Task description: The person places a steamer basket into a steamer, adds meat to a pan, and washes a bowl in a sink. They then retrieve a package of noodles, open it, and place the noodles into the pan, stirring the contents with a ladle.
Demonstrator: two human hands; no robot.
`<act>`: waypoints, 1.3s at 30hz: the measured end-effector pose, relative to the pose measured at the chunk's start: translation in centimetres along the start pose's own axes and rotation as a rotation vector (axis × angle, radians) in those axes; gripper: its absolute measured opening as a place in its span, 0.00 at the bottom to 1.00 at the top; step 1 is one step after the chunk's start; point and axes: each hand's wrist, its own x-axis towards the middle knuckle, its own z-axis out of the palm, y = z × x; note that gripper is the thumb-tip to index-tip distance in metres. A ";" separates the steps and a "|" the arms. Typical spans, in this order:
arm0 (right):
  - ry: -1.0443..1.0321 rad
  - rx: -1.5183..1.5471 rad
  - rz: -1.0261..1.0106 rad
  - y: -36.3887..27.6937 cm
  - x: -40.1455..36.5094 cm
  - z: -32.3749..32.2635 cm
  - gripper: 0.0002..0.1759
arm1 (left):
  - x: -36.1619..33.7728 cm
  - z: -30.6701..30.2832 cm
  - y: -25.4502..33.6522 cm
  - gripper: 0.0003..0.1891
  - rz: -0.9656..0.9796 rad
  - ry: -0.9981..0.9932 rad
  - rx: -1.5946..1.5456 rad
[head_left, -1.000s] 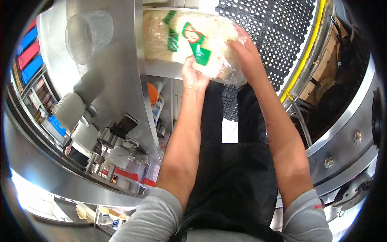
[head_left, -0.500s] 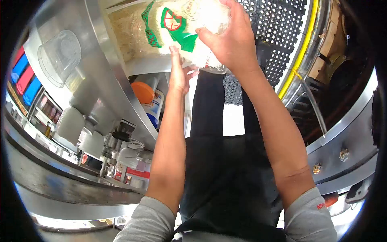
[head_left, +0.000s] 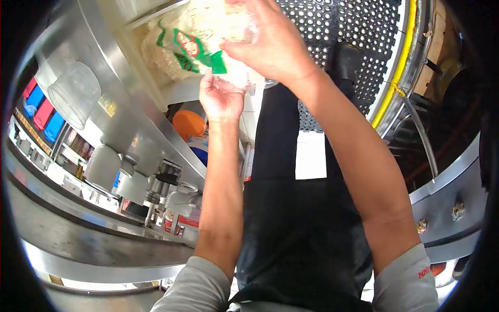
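A clear plastic bag (head_left: 192,44) with green and red print holds pale contents that look like noodles. Its far left part lies over a pale bin (head_left: 136,39) at the top of the view. My right hand (head_left: 278,44) is closed around the bag's right end, thumb pressed on the upper side. Underneath the near side, my left hand (head_left: 223,99) supports the bag with the palm turned up. Some of its fingers are hidden by the bag.
A steel counter (head_left: 150,117) runs along the left, with a clear plastic tub (head_left: 75,96) and white bowls (head_left: 102,167) on it. An orange lid (head_left: 188,124) shows below it. Black perforated matting (head_left: 358,31) covers the floor, beside a yellow hose (head_left: 400,67).
The bag and both hands have shifted left, further over the bin. My left hand has turned its palm up more. The whole view has moved slightly.
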 end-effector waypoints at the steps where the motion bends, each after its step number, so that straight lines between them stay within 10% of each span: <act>1: -0.006 -0.010 -0.002 0.2 0.6 0.8 0.35 | 0.3 0.0 0.7 0.23 0.030 0.006 0.005; 9: 0.014 -0.099 0.095 1.0 1.1 5.0 0.36 | 2.7 -1.7 2.2 0.27 0.089 0.051 0.117; 14: 0.141 -0.089 0.081 1.1 0.8 4.8 0.31 | 0.1 -4.7 -0.1 0.45 0.187 -0.030 1.052; 17: 0.182 -0.141 0.166 2.0 -0.3 7.1 0.38 | -1.2 -3.7 -1.4 0.31 0.200 -0.214 1.536; 23: 0.096 -0.196 0.358 4.6 1.3 12.5 0.36 | -0.6 -2.7 -0.6 0.28 -0.025 -0.210 1.416; 29: -0.029 -0.284 0.264 4.0 2.3 9.4 0.34 | -0.4 -2.5 1.1 0.15 -0.158 -0.224 0.018; 35: -0.065 -0.511 0.130 1.3 0.3 9.6 0.29 | 0.8 2.0 -1.8 0.14 0.045 0.299 0.262; 39: -0.207 -0.578 0.301 -0.1 3.0 8.5 0.26 | 0.2 5.0 -4.5 0.13 0.062 0.041 0.081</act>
